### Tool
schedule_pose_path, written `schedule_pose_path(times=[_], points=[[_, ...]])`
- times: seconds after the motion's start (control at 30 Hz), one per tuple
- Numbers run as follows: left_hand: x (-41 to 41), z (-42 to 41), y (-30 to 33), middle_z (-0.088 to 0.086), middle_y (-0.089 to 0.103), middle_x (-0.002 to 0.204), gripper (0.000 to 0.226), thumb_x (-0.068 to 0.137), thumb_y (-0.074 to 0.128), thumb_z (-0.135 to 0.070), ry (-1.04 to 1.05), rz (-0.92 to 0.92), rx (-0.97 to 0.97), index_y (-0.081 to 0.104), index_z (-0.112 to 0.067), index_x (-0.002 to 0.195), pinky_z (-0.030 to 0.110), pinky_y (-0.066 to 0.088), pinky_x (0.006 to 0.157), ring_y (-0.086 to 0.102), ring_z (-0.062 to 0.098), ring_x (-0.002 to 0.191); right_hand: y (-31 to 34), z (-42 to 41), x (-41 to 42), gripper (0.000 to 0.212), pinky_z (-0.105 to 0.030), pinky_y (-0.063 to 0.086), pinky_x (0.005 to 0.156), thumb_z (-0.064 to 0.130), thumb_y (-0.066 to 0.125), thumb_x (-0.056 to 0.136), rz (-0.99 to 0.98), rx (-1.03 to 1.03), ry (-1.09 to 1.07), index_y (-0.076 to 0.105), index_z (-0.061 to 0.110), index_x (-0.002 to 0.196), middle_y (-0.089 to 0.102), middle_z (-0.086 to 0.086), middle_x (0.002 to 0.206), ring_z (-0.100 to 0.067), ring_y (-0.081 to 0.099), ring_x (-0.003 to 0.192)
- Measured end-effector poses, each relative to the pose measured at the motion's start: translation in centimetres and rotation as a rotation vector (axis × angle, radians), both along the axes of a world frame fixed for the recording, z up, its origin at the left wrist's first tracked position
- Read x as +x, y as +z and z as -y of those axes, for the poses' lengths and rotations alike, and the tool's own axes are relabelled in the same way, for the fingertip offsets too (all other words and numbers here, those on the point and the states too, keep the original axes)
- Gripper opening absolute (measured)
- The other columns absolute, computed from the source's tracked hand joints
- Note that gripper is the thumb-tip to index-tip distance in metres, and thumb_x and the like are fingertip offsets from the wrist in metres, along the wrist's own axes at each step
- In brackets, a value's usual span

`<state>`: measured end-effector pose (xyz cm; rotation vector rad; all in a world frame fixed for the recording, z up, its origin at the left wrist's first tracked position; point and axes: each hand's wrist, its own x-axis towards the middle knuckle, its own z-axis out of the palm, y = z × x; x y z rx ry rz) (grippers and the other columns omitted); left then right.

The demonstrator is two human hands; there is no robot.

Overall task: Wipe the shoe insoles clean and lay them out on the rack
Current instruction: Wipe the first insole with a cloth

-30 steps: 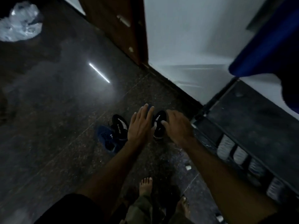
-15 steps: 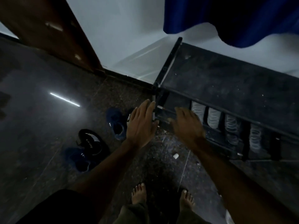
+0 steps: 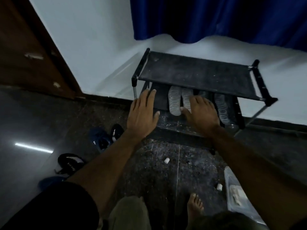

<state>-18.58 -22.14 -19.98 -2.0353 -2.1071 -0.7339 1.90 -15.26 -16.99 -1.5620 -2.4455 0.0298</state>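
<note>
A black shoe rack (image 3: 196, 75) stands against the white wall. Several pale patterned insoles lie side by side on its middle shelf, one at the left (image 3: 174, 101) and one at the right (image 3: 221, 107). My right hand (image 3: 199, 113) lies flat over the insoles between them, fingers reaching under the top shelf. My left hand (image 3: 142, 115) hovers open at the rack's left front corner, fingers straight, holding nothing. Two black shoes (image 3: 116, 131) (image 3: 70, 162) sit on the floor to the left, beside a blue item (image 3: 99, 138).
Dark speckled floor with small white scraps (image 3: 166, 160) (image 3: 219, 186). A clear plastic container (image 3: 239, 195) lies at the lower right. A brown wooden door (image 3: 33, 52) is at the left, a blue curtain (image 3: 216, 19) above the rack. My bare feet are at the bottom.
My view has swung from the shoes on the floor to the rack. Both hands left the shoe and moved right and forward onto the rack's middle shelf.
</note>
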Motion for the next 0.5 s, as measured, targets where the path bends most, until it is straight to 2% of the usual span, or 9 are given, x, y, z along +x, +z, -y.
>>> schedule_pose_path(times=[0.1,0.23,0.4,0.5], points=[[2.4,3.7,2.6,0.017,0.032,0.153,0.074,0.091,0.059,-0.033,0.004,0.013,0.027,0.024,-0.009,0.151,0.053,0.032,0.112,0.035,0.035,0.139,2.4,5.0,2.0,0.051,-0.045,0.037,0.102,0.044,0.046,0.097,-0.076,0.067,-0.049,0.049,0.008,0.132,0.054,-0.017,0.128,-0.036,0.05,0.119],[5.1,9.1,5.3,0.017,0.03,0.154,0.075,0.091,0.06,-0.033,-0.019,0.037,0.011,0.022,-0.011,0.152,0.052,0.03,0.114,0.032,0.034,0.14,4.2,11.6,5.1,0.05,-0.045,0.037,0.1,0.048,0.045,0.097,-0.043,0.027,-0.059,0.049,0.009,0.129,0.054,-0.016,0.126,-0.035,0.049,0.119],[6.7,12.8,8.6,0.017,0.034,0.151,0.074,0.091,0.06,-0.032,-0.037,0.009,0.04,0.024,-0.009,0.151,0.049,0.03,0.113,0.035,0.034,0.137,7.4,15.6,8.1,0.052,-0.045,0.036,0.104,0.046,0.045,0.098,-0.092,0.07,-0.112,0.047,0.009,0.134,0.052,-0.016,0.133,-0.035,0.048,0.123],[7.7,14.2,10.0,0.017,0.032,0.152,0.075,0.091,0.061,-0.031,-0.069,-0.004,0.061,0.023,-0.009,0.151,0.049,0.028,0.114,0.032,0.033,0.139,8.6,17.4,9.8,0.048,-0.046,0.038,0.102,0.046,0.044,0.098,-0.119,0.126,-0.122,0.049,0.01,0.128,0.055,-0.015,0.128,-0.033,0.05,0.119]])
